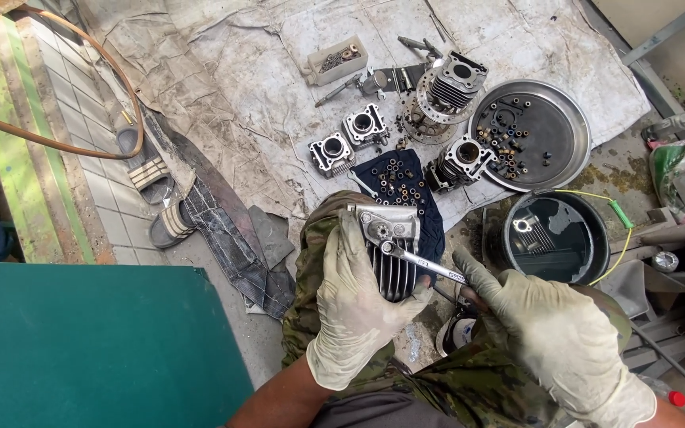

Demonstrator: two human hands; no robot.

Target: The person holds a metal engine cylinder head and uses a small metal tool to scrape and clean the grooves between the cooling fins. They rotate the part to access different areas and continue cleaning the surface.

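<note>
**Q:** Centrally, what do the hands grip?

**A:** Left hand (356, 305), in a pale glove, is clasped around a finned engine cylinder head (388, 250) resting on the person's camouflage-clad knee (319, 261). Right hand (552, 337), also gloved, is closed on the handle of a ring spanner (424, 265), whose ring end sits on a fastener at the head's upper face.

**Q:** On what surface, and in what setting?

**A:** Worn grey tarpaulin (279, 79) spread over a concrete floor; tiled edging and a green panel (89, 341) lie to the left.

**Q:** What surrounds the work?

**A:** Just beyond the knee, a dark cloth (430, 226) carries small nuts. Farther out lie two cylinder blocks (349, 139), a finned cylinder (451, 85), a round metal tray (572, 139) of small parts, a beige parts box (338, 59) and a black bucket (556, 235) of dark liquid. Sandals (152, 186) and a hose (49, 139) lie left.

**Q:** What is obscured?

**A:** Left palm hides much of the fins; the spanner's handle end vanishes inside the right fist; a part submerged in the bucket is indistinct.
</note>
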